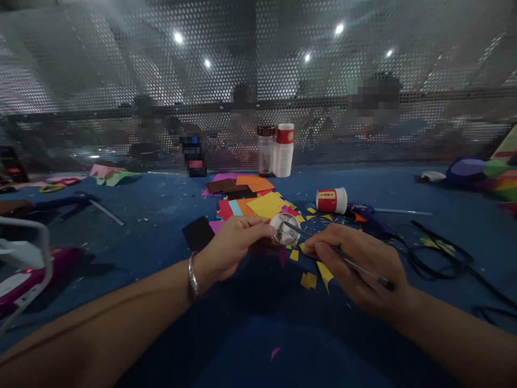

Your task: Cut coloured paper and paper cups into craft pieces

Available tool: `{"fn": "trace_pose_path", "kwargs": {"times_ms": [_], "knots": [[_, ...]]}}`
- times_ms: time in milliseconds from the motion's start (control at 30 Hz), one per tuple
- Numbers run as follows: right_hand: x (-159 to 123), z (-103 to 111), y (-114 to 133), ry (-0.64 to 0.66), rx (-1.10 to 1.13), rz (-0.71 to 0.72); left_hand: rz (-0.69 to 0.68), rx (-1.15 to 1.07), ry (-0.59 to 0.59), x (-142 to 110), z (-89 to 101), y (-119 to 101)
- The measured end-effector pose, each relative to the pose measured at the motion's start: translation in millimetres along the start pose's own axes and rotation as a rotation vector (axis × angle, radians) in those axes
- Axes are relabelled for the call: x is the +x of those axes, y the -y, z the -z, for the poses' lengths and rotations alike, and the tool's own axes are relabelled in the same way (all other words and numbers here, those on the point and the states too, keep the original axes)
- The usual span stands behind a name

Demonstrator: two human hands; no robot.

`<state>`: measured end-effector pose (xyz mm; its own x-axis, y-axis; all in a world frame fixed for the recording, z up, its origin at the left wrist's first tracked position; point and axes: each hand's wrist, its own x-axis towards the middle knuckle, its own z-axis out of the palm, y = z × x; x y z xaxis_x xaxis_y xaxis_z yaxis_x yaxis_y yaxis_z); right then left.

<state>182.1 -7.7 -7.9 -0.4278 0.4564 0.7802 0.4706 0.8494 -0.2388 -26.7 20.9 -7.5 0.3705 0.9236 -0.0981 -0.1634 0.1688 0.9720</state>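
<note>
My left hand (242, 240) is closed around a small paper cup (279, 234), its round white end turned toward me. Dark pen lines mark that white face. My right hand (359, 264) grips a slim pen (301, 231) with a black end cap, and its tip meets the white face near the middle. Behind the cup lie overlapping sheets of coloured paper (269, 205), yellow, orange and red among them. Small yellow scraps (309, 280) are strewn below and to the right of it.
A red-and-white paper cup (332, 200) lies on its side beside a blue glue gun (374, 221) with a black cable (440, 269). Stacked cups (284, 156) and a lidded clear jar (265, 153) stand by the perforated metal panel. Another glue gun (76, 199) lies left.
</note>
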Motion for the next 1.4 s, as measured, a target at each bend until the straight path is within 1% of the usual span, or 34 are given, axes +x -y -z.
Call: {"fn": "trace_pose_path", "kwargs": {"times_ms": [67,233,367,733,900,1100,1267,1400], "knots": [[0.1,-0.3,0.0,-0.006,-0.004,0.002,-0.003,0.005,0.003,-0.1,0.3,0.5],[0.3,0.1,0.3,0.004,0.018,-0.006,0.0,0.031,-0.035,-0.9,0.8,0.6],[-0.8,0.2,-0.1,-0.008,0.01,-0.005,-0.009,0.02,-0.019,-1.5,0.2,0.0],[-0.1,0.1,-0.3,-0.021,-0.015,0.005,-0.029,0.025,-0.037,-1.8,-1.2,0.6],[1.3,0.1,-0.1,-0.024,-0.018,0.01,-0.04,0.019,-0.014,-2.2,-0.3,2.5],[0.3,0.5,0.0,-0.028,-0.013,0.006,-0.036,0.033,-0.023,-2.0,-1.2,2.4],[-0.1,-0.3,-1.1,-0.024,-0.011,0.001,-0.067,0.019,-0.035,-1.5,-1.7,2.0],[0.3,-0.1,-0.7,-0.035,-0.005,0.008,-0.064,0.029,-0.036,-2.3,-2.2,2.4]]}}
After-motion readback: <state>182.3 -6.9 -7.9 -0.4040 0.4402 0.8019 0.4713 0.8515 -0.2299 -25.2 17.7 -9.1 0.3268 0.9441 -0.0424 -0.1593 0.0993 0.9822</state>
